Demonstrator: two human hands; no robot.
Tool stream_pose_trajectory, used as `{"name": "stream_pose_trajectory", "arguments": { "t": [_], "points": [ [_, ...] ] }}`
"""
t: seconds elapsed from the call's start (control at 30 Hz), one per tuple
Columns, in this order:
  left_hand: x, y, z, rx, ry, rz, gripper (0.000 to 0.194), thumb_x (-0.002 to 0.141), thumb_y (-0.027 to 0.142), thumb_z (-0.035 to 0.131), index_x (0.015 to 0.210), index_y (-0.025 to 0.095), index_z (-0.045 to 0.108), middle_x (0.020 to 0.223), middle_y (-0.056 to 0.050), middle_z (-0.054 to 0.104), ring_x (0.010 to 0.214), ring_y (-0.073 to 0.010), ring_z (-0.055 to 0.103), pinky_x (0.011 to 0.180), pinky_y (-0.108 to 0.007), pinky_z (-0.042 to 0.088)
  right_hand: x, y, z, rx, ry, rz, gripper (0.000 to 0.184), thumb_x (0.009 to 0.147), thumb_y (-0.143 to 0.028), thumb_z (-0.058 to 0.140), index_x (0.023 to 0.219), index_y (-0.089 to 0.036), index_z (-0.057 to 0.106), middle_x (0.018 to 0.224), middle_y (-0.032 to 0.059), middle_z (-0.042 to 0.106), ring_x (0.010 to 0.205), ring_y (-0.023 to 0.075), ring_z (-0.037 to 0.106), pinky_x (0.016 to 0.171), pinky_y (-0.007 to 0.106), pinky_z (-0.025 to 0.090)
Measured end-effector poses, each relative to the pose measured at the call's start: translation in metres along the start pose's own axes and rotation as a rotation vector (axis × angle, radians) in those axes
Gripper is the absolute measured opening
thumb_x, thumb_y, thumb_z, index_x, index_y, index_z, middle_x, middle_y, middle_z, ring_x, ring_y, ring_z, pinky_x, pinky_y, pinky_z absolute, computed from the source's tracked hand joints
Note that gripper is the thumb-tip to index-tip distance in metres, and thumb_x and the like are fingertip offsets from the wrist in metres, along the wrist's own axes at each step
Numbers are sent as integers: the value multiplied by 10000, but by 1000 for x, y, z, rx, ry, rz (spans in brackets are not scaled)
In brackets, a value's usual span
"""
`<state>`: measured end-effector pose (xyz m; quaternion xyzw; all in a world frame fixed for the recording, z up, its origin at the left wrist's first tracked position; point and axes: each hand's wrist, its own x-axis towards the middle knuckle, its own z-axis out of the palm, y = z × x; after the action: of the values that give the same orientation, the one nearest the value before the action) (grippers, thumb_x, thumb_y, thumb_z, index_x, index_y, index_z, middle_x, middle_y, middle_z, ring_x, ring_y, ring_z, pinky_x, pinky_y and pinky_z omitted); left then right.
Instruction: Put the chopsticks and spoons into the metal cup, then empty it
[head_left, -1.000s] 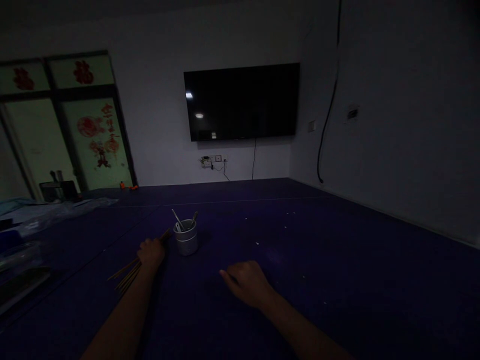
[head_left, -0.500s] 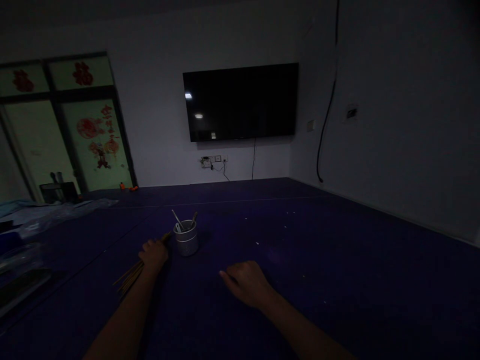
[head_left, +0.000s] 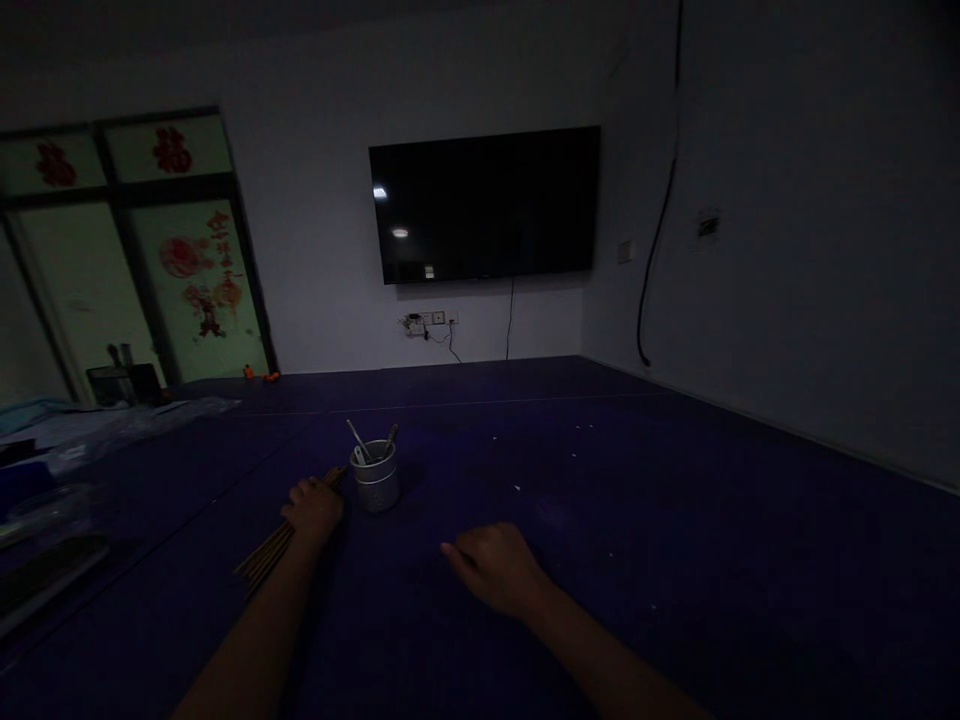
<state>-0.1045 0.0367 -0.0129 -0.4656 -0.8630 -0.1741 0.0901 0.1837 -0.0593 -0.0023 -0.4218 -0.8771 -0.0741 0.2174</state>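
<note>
My left hand (head_left: pixel 315 508) is closed around a bundle of brown chopsticks (head_left: pixel 268 555) that lies slanting over the dark blue-purple surface. Their far ends poke out past my fingers, close beside a grey metal cup (head_left: pixel 376 487). The cup stands upright and holds a few utensils, among them a pale spoon-like handle (head_left: pixel 357 436) and a darker one (head_left: pixel 391 437). To the right of the cup my right hand (head_left: pixel 496 567) rests on the surface, fingers curled in and thumb pointing left. I see nothing in it.
Small white scraps (head_left: pixel 517 488) are scattered right of the cup. At the left lie clear plastic wrapping (head_left: pixel 142 422) and a dark, pale-edged tray (head_left: pixel 60 575). Orange items (head_left: pixel 259 375) sit by the door. A television (head_left: pixel 487 205) hangs on the back wall; a cable (head_left: pixel 656 240) hangs at the right.
My left hand has shifted slightly right, toward the cup, with the chopsticks. Their spread near ends have come closer together. My right hand stays in place.
</note>
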Motion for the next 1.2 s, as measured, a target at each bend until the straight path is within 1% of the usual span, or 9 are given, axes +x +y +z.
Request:
{"name": "stream_pose_trajectory", "arguments": {
  "t": [0.1, 0.27, 0.37, 0.47, 0.63, 0.87, 1.0, 1.1, 1.2],
  "points": [
    [0, 0, -1, 9, -17, 9, 496, 798, 176, 287, 1228, 21, 481, 1158, -251, 537, 1131, -324, 461, 851, -457, 379, 0, -1, -1, -5, 9, 3, 489, 949, -395, 304, 687, -165, 647, 688, 43, 690, 588, 125, 620, 511, 247, 273],
    [3, -1, 3, 58, -12, -7, 500, 786, 175, 315, 1219, 10, 501, 1151, -264, 561, 1138, -335, 477, 937, -493, 303, 0, -1, -2, -11, 18, -9, 472, 949, -385, 313, 686, -170, 641, 683, 34, 688, 583, 118, 615, 513, 234, 269],
    [7, -1, 8, 52, 2, -41, 512, 789, 192, 333, 1243, 11, 484, 1167, -273, 555, 1156, -346, 468, 911, -465, 326, -1, 0, -1, -3, 26, -4, 488, 949, -395, 305, 680, -165, 641, 673, 39, 684, 580, 120, 615, 509, 238, 266],
    [11, -1, 11, 30, -38, -75, 532, 797, 206, 333, 1285, 28, 447, 1172, -284, 550, 1141, -356, 484, 848, -443, 364, -1, 0, -1, -1, 19, -6, 493, 950, -394, 298, 681, -163, 640, 672, 39, 683, 578, 120, 614, 501, 249, 257],
    [13, 0, 11, 28, -71, -101, 529, 833, 218, 268, 1309, 53, 430, 1212, -278, 529, 1159, -371, 468, 817, -436, 378, -1, -1, -1, -10, 11, -13, 465, 946, -383, 318, 685, -175, 641, 682, 30, 689, 589, 117, 614, 506, 249, 261],
    [9, 0, 10, 26, -61, -75, 544, 826, 215, 259, 1331, 91, 417, 1277, -232, 508, 1205, -354, 429, 914, -529, 308, 0, -2, -3, -21, -6, -5, 465, 948, -378, 325, 693, -175, 656, 684, 40, 692, 576, 113, 608, 517, 229, 289],
    [7, -3, 9, -2, -71, -33, 562, 824, 228, 242, 1348, 84, 387, 1315, -218, 476, 1254, -329, 384, 972, -540, 263, 0, -1, -3, -17, -5, -15, 466, 947, -384, 318, 697, -176, 652, 696, 40, 694, 596, 116, 617, 519, 231, 293],
    [5, -5, 7, -13, -92, -24, 572, 826, 255, 233, 1359, 97, 369, 1341, -210, 449, 1280, -336, 348, 980, -556, 250, 0, -1, -2, -20, -1, -8, 455, 944, -381, 329, 697, -178, 653, 695, 40, 695, 591, 117, 611, 521, 229, 295],
    [4, -6, 6, -13, -71, -15, 570, 831, 278, 233, 1357, 107, 372, 1338, -210, 449, 1283, -341, 339, 968, -565, 263, 0, 0, -1, -11, 2, -14, 468, 944, -387, 325, 686, -172, 651, 686, 41, 692, 580, 115, 610, 515, 233, 287]
  ]
}}
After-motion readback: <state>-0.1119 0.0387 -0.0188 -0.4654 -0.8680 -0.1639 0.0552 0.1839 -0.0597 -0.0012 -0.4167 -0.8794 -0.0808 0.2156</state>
